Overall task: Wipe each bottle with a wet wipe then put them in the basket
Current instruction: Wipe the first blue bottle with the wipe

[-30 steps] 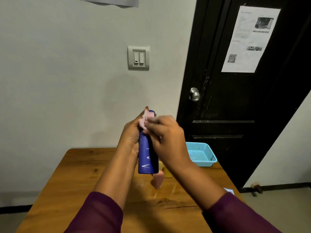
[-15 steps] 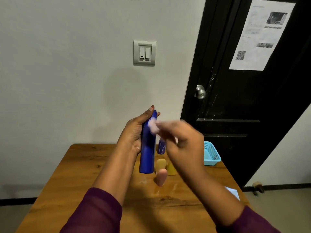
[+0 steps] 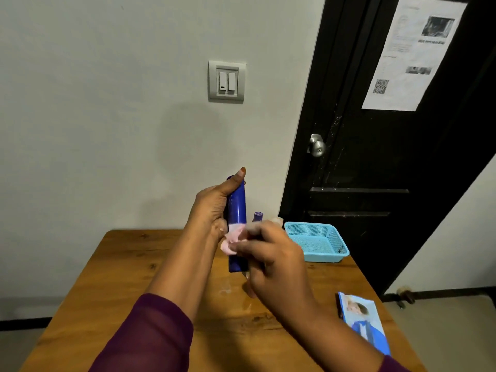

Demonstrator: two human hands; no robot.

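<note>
Head view: holding a blue bottle (image 3: 237,208) upright in the air over the wooden worktop (image 3: 134,277), clear of the wood and in front of the pale wall. Wrapping the left grip (image 3: 212,210) round the bottle's upper half, curling the fingers behind it and laying the thumb up along its near side as far as the top end. Pinching a crumpled pink wet wipe (image 3: 233,237) in the right grip (image 3: 271,253), bunching the fingertips together on it and pressing it against the bottle's lower half, just under the left palm. Leaving the bottle's bottom end showing bare below the wipe. Wearing dark purple sleeves (image 3: 150,336) on both forearms.

Glimpsing a small purple bottle (image 3: 258,216) standing on the worktop just behind the hands, mostly hidden, and something pinkish (image 3: 251,289) peeking out below the right wrist, too covered to name. Finding a light blue mesh basket (image 3: 326,257) sitting at the worktop's far right corner, to the right of the blue bottle and apart from it. Noticing a blue printed packet (image 3: 365,323) lying flat near the worktop's right edge, nearer the body than the basket.

Facing a two-rocker light switch (image 3: 227,81) on the wall above the hands, and a black door (image 3: 375,170) on the right, bearing a round metal knob (image 3: 317,146) and a printed paper sheet (image 3: 413,52).
</note>
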